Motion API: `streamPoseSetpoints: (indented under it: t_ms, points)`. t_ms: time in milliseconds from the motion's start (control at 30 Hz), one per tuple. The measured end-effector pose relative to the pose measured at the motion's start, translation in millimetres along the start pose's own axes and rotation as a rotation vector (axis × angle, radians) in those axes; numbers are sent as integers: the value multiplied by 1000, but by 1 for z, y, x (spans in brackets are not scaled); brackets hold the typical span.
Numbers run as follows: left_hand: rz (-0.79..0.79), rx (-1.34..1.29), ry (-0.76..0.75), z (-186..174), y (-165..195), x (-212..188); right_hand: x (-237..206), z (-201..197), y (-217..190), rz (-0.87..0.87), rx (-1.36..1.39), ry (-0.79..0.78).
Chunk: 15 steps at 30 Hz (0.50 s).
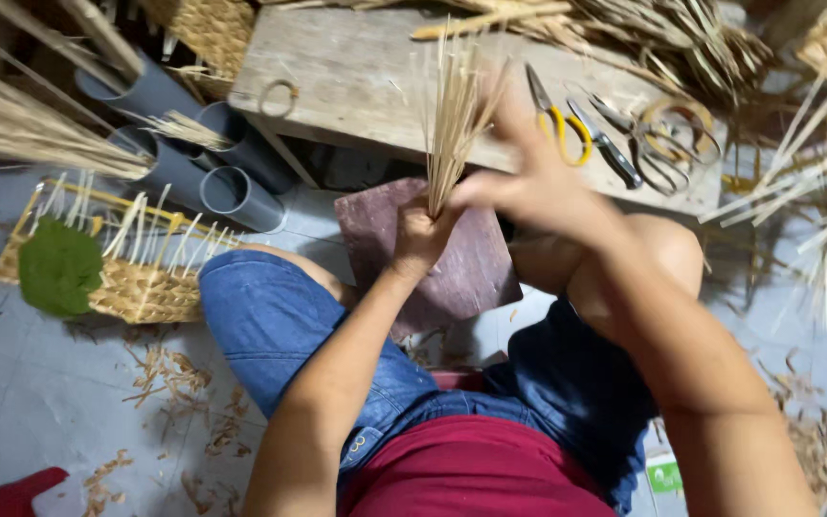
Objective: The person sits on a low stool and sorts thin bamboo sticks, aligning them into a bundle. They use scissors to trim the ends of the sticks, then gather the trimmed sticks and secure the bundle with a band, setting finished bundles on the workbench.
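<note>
The left hand (420,235) gripped a bundle of sticks (454,120) tightly at its base; the right hand (528,187) pinched them, best kept even.

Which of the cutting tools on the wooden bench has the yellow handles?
The shears nearest the right hand, leftmost of the tools. The scissors beside them have bare metal loops.

We see one package only: a small carton (664,473) on the floor (31,402) at the lower right, just beside the person's blue shorts, white with a green panel, partly hidden. We see no signs or screens.
</note>
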<state>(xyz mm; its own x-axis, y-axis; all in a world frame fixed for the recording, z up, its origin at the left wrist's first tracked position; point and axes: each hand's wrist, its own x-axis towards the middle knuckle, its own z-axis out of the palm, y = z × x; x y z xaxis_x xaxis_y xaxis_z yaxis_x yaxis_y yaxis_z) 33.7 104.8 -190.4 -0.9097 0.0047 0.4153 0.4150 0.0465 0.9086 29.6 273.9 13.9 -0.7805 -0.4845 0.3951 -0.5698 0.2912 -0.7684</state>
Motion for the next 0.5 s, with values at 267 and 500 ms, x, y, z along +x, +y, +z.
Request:
streamPoseSetpoints:
  t_ms: [267, 500]
  points:
    - [14, 115, 2, 10, -43, -30, -25, 81, 29, 94, 371, 99]
    - [-123, 236, -191, 15, 17, -22, -4, 50, 58, 284, 726, 294]
